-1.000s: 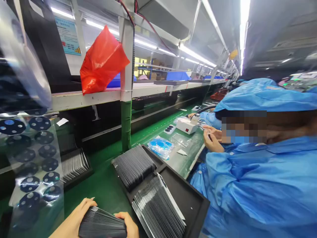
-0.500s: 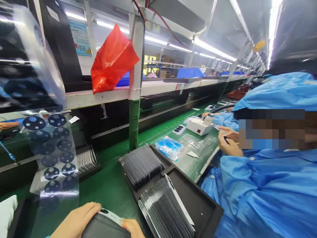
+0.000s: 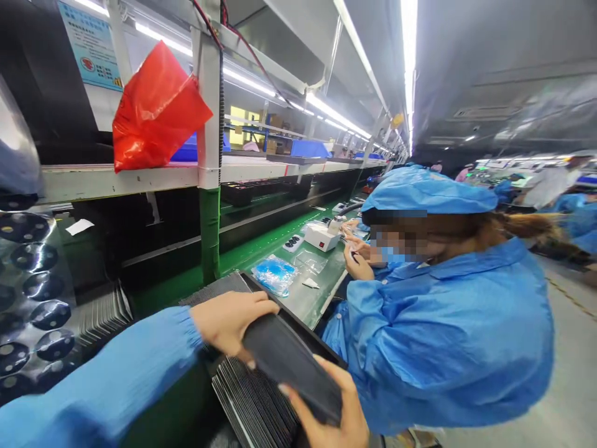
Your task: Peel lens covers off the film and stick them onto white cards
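While both hands clamp a dark stack of thin black plates (image 3: 291, 367) from opposite ends, the stack hangs tilted above the black tray (image 3: 298, 323) at the near edge of the green conveyor (image 3: 261, 246). Left hand (image 3: 231, 323), closed over the upper end with thumb below and fingers above; right hand (image 3: 326, 414), cupped under the lower end, fingers curled up its side. Squeezing from both ends appears to keep the loose plates aligned as one block. Beneath it, further plates (image 3: 254, 398) stand on edge in the tray, fanned in a row, which suggests each can be picked singly.

To the left, a clear film strip with dark round parts (image 3: 32, 311) hangs close to the left sleeve (image 3: 107, 373) and narrows the room on that side. To the right, a co-worker in a blue gown (image 3: 448, 336) sits just beside the tray, so open room there is slight. Ahead, the belt carries a blue wrapped packet (image 3: 275, 274) and a white box unit (image 3: 321, 236). A green-wrapped post (image 3: 209, 230) rises behind the tray, and a red bag (image 3: 156, 109) hangs from the shelf rail above.
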The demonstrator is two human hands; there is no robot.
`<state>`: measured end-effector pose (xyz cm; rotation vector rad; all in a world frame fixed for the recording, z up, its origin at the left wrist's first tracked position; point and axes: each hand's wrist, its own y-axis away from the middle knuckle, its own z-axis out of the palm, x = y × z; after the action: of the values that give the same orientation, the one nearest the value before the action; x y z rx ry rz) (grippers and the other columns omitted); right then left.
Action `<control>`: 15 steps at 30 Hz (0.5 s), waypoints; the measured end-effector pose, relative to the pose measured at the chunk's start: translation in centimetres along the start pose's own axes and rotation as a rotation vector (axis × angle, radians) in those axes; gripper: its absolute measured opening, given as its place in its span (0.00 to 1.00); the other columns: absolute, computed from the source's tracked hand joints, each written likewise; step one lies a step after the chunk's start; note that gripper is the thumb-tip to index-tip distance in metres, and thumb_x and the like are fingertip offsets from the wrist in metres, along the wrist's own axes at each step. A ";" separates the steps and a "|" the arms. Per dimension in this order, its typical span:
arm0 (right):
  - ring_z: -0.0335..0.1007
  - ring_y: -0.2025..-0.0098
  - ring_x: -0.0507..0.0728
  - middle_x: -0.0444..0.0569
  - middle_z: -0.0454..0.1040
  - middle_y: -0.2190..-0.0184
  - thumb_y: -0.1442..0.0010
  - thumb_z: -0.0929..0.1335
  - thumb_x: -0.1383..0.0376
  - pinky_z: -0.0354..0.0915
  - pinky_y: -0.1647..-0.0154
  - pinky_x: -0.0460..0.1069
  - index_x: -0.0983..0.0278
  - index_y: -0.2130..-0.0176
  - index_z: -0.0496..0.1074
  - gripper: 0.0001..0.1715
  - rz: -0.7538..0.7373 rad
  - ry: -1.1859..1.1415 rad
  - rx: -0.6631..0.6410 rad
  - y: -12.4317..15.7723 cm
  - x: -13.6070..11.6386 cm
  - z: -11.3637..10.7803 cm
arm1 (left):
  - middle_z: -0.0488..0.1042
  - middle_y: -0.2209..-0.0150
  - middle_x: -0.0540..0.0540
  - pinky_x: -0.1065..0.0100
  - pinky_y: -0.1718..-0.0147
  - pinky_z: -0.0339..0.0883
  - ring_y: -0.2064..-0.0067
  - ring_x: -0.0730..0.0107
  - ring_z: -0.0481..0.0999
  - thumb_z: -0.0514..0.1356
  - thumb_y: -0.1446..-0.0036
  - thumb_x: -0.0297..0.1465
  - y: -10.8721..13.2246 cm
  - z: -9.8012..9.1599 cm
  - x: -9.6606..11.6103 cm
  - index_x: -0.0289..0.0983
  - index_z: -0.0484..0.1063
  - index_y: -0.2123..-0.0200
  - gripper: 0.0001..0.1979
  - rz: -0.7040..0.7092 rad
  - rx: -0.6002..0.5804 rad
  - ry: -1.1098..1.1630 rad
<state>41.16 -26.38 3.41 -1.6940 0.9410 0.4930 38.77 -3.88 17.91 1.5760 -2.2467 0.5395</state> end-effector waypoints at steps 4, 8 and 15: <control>0.68 0.56 0.58 0.52 0.71 0.58 0.56 0.69 0.38 0.66 0.53 0.49 0.66 0.54 0.68 0.42 0.240 0.034 -0.027 -3.0 5.0 0.8 | 0.67 0.54 0.41 0.61 0.52 0.65 0.54 0.54 0.70 0.73 0.72 0.39 -8.8 4.4 -4.6 0.36 0.65 0.48 0.43 0.052 -0.220 0.012; 0.66 0.53 0.61 0.54 0.69 0.57 0.59 0.66 0.32 0.64 0.50 0.53 0.67 0.55 0.68 0.48 0.316 0.052 -0.019 -2.2 8.9 2.8 | 0.68 0.58 0.41 0.57 0.53 0.66 0.56 0.52 0.70 0.74 0.82 0.43 -12.7 9.2 -8.8 0.34 0.66 0.51 0.49 0.035 -0.290 0.044; 0.64 0.50 0.63 0.54 0.67 0.54 0.57 0.61 0.29 0.62 0.48 0.53 0.65 0.54 0.65 0.50 0.326 0.147 -0.073 -1.1 10.6 3.7 | 0.70 0.59 0.46 0.62 0.54 0.69 0.56 0.58 0.72 0.73 0.84 0.47 -13.6 13.2 -12.1 0.37 0.66 0.53 0.49 -0.041 -0.344 0.214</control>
<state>48.90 -26.41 -4.78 -1.6661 1.3312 0.6297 54.72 -4.78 2.08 1.3213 -2.0145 0.2762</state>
